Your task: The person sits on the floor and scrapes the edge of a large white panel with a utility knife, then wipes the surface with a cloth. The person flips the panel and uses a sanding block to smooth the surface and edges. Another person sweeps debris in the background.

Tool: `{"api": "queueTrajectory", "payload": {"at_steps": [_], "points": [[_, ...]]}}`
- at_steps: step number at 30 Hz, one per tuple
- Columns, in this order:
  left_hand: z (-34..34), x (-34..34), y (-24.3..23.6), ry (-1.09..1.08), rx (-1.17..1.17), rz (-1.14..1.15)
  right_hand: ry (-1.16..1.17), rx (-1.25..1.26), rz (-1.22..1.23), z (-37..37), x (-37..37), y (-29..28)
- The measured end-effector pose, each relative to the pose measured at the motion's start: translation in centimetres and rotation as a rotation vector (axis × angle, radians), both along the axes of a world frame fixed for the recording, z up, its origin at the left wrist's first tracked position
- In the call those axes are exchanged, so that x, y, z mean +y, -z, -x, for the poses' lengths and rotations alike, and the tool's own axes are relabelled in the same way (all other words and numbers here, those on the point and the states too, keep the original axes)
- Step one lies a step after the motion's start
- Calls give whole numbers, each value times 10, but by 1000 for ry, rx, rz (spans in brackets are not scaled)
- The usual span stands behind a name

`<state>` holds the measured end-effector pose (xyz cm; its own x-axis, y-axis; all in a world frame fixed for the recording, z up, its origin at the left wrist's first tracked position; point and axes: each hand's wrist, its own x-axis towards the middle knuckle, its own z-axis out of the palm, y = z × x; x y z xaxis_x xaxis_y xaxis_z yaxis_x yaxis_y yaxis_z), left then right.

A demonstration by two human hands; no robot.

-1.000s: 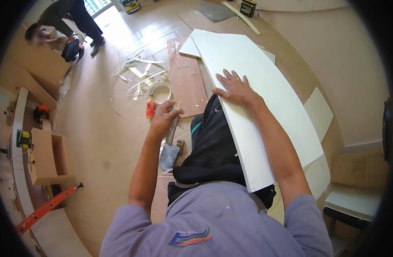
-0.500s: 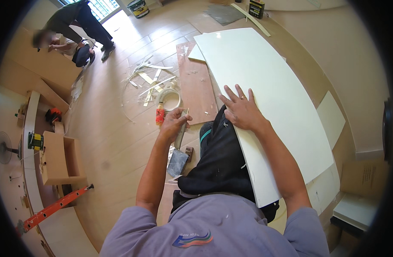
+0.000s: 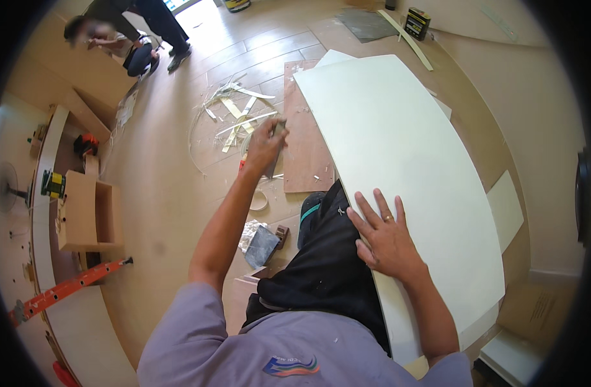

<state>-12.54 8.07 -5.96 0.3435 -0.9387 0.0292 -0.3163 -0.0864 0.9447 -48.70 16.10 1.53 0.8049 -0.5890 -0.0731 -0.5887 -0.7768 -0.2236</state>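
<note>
I look down through the head camera on a person in a mauve T-shirt and black trousers [image 3: 321, 267]. Taking the middle of my view as the clock's centre, the left hand [image 3: 266, 146] is near 11 o'clock, closed around a narrow grey piece [image 3: 271, 169]; its ends show above and below the fingers, but I cannot tell exactly what it is. The right hand [image 3: 389, 238], at 4 o'clock, lies palm down with fingers spread, resting on a large white panel [image 3: 411, 148] close to its left edge. This panel, curved along its outer side, stretches from 1 to 5 o'clock, partly covering the person's leg.

At 12 o'clock a reddish-brown board [image 3: 302, 155] lies on the floor. Pale offcut strips [image 3: 231, 108] are scattered at 11 o'clock, beyond the left hand. A tape roll [image 3: 266, 201] sits near 9 o'clock, and a grey slab [image 3: 261, 248] at 7, just beside a small dark block [image 3: 282, 236]. An orange ladder [image 3: 83, 284] leans in at 8. Between 10 and 11, two co-workers [image 3: 141, 55] are at the far side.
</note>
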Motion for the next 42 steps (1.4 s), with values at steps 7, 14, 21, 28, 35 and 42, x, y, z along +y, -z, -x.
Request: {"api": "queueTrajectory", "payload": {"at_steps": [7,14,21,28,35,42], "points": [[-47,-106,30,-128,-151,200,-27,21,-43,-3,-2,-3],[-75,-165,38,-181,-320,322,-45,0,-92,-12,-10,-7],[-84,-170,33,-166,-363,300,-40,0,-120,-16,-13,-9],[-86,-172,36,-95,-362,338,-34,-14,-130,-18,-15,-10],[-92,-171,26,-60,-635,335,-26,-48,-141,-19,-16,-10],[-88,-166,10,-18,-757,209,-28,-50,-133,-19,-16,-11]]}}
